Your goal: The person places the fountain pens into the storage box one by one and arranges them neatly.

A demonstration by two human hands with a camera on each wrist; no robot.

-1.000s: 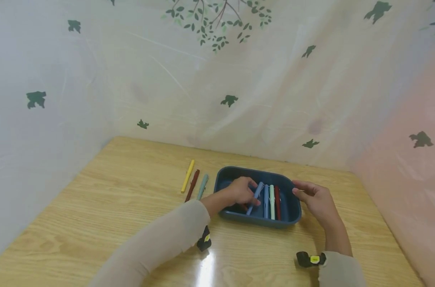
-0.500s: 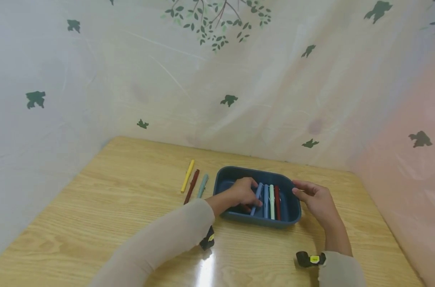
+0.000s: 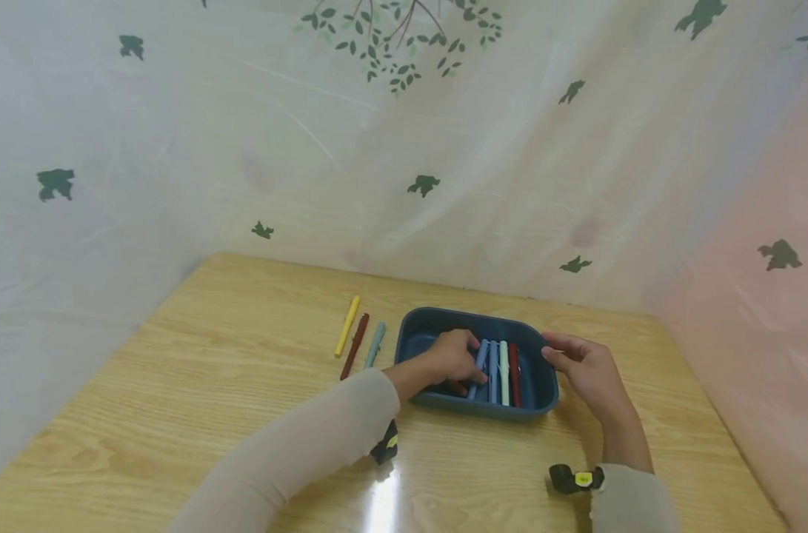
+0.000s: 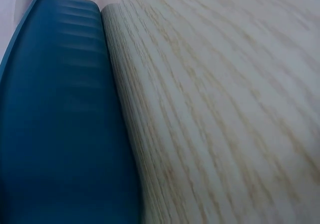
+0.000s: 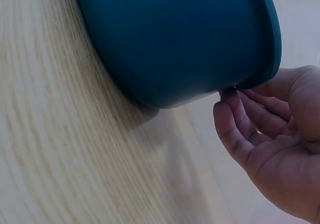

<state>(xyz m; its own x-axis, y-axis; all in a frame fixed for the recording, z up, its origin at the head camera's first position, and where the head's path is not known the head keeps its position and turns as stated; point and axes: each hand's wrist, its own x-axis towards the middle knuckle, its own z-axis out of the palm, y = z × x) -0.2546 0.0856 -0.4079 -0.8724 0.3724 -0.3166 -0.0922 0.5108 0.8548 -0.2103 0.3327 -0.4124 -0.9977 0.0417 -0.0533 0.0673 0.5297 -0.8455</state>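
A dark blue box [image 3: 537, 406] with rounded corners holds several pens. My left hand [image 3: 453, 358] reaches into it, thumb and fingers around a blue pen [image 3: 482, 355] that lies along a second blue pen [image 3: 493, 377]. To the right of these are a pale green pen [image 3: 505, 374] and a dark red pen [image 3: 515, 379]. At the box's right end my right hand [image 3: 589, 374] pinches the rim; the right wrist view has its fingers [image 5: 232, 134] against the outer wall. From the left wrist, only the box's outer side [image 4: 65, 114] and the tabletop show.
Left of the box, a yellow pen [image 3: 347, 326], a dark red pen [image 3: 355, 345] and a grey-green pen [image 3: 375, 343] lie on the wooden table [image 3: 197, 385]. The left sleeve [image 3: 297, 444] passes close by their near ends. A patterned curtain [image 3: 350, 163] hangs behind the table.
The blue pen in my left hand has shifted right and turned to lie closer beside the other blue pen. My right hand has kept its place on the rim.
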